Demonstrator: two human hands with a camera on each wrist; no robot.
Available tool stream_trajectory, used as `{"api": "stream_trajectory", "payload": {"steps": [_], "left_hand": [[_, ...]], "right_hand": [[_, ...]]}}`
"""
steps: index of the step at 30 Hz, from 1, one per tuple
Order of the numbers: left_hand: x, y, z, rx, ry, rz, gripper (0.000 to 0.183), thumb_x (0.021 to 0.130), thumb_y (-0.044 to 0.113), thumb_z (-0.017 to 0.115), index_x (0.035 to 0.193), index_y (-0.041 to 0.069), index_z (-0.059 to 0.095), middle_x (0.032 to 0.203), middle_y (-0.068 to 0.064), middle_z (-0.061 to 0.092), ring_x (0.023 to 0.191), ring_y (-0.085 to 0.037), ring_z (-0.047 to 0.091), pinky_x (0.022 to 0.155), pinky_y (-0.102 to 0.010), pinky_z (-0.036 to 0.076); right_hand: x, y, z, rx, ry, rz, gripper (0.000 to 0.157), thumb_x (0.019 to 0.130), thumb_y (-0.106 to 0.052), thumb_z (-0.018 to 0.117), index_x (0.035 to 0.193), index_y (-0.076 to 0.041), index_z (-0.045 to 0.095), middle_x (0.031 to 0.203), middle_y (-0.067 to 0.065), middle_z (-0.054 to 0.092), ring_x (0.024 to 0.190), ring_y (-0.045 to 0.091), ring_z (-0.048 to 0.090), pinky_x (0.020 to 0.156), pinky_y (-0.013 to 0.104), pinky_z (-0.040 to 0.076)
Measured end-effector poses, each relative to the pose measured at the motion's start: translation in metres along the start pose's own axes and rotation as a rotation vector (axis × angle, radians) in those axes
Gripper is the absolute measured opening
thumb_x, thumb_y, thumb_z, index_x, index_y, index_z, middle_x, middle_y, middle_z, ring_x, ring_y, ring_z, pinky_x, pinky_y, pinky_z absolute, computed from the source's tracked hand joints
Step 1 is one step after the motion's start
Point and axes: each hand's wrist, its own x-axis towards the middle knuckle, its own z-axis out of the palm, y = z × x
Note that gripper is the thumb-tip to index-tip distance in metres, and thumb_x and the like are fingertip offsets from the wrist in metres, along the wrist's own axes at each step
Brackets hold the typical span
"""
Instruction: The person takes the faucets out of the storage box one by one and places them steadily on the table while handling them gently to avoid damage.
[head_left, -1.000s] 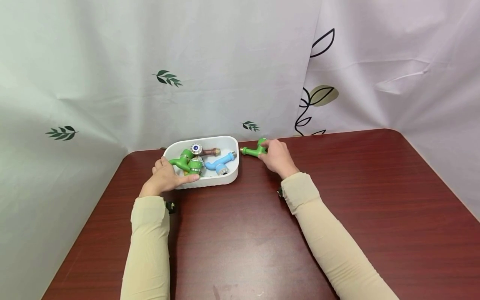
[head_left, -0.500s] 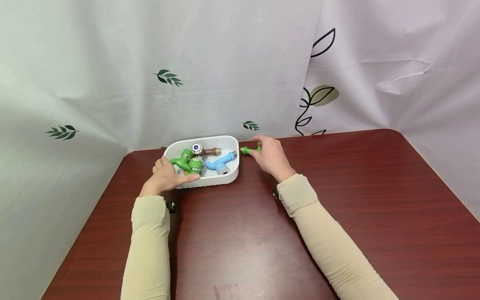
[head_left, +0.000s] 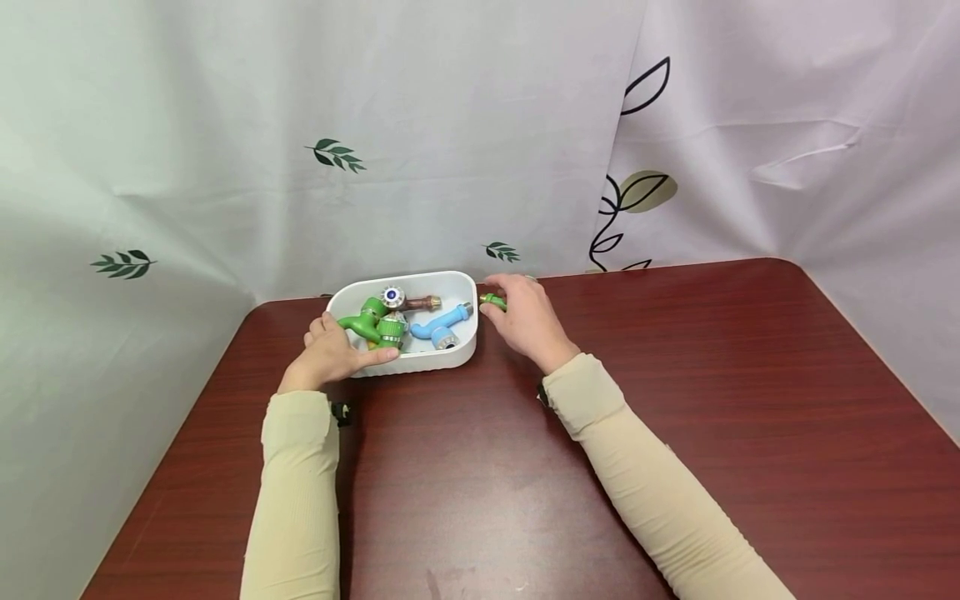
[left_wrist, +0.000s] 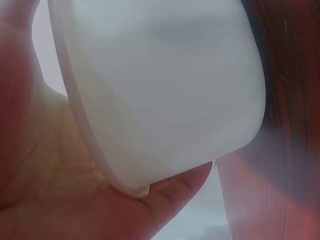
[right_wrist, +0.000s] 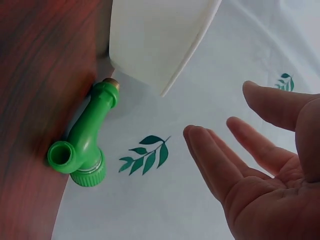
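My left hand grips the left end of a white plastic tub, thumb along the front rim and fingers around the end. In the left wrist view, the tub's wall sits against my palm. Right of the tub, a green tap with a brass threaded end lies on the table. My right hand is over this tap and hides most of it in the head view. Its fingers are extended and apart from the tap in the right wrist view, holding nothing.
Inside the tub are green taps at the left, a brown tap with a blue-centred knob at the back, and a light-blue tap at the right. A white leaf-print curtain hangs behind the dark red table.
My right hand has let go of the green tap, leaving it beside the tub, and moved left toward the tub's right end. The left hand and tub have stayed put.
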Motion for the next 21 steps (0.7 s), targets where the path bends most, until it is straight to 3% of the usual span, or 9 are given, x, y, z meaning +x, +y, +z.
{"api": "stream_trajectory", "payload": {"steps": [6, 13, 21], "left_hand": [[-0.001, -0.002, -0.001, -0.004, 0.003, 0.002, 0.146, 0.075, 0.072, 0.073, 0.145, -0.025, -0.01, 0.148, -0.047, 0.007, 0.135, -0.06, 0.018, 0.111, -0.063, 0.027], [-0.001, 0.001, -0.001, -0.004, 0.0, -0.004, 0.146, 0.074, 0.073, 0.073, 0.145, -0.025, -0.01, 0.148, -0.048, 0.008, 0.133, -0.059, 0.019, 0.11, -0.063, 0.028], [0.0, 0.0, -0.001, -0.002, -0.003, -0.007, 0.146, 0.074, 0.073, 0.073, 0.145, -0.025, -0.01, 0.148, -0.047, 0.008, 0.134, -0.059, 0.019, 0.11, -0.063, 0.028]], "right_hand": [[-0.002, -0.006, 0.007, -0.012, -0.009, -0.051, 0.037, 0.095, -0.014, 0.07, 0.13, -0.003, 0.065, 0.123, 0.015, 0.066, 0.106, 0.025, 0.061, 0.094, 0.04, 0.049], [-0.006, -0.013, 0.018, 0.003, -0.027, -0.15, 0.039, 0.094, -0.014, 0.073, 0.13, -0.002, 0.065, 0.11, 0.015, 0.066, 0.093, 0.024, 0.06, 0.081, 0.035, 0.05], [-0.008, -0.018, 0.029, 0.008, -0.077, -0.223, 0.039, 0.095, -0.015, 0.072, 0.13, -0.002, 0.065, 0.124, 0.013, 0.066, 0.1, 0.025, 0.064, 0.085, 0.034, 0.052]]}}
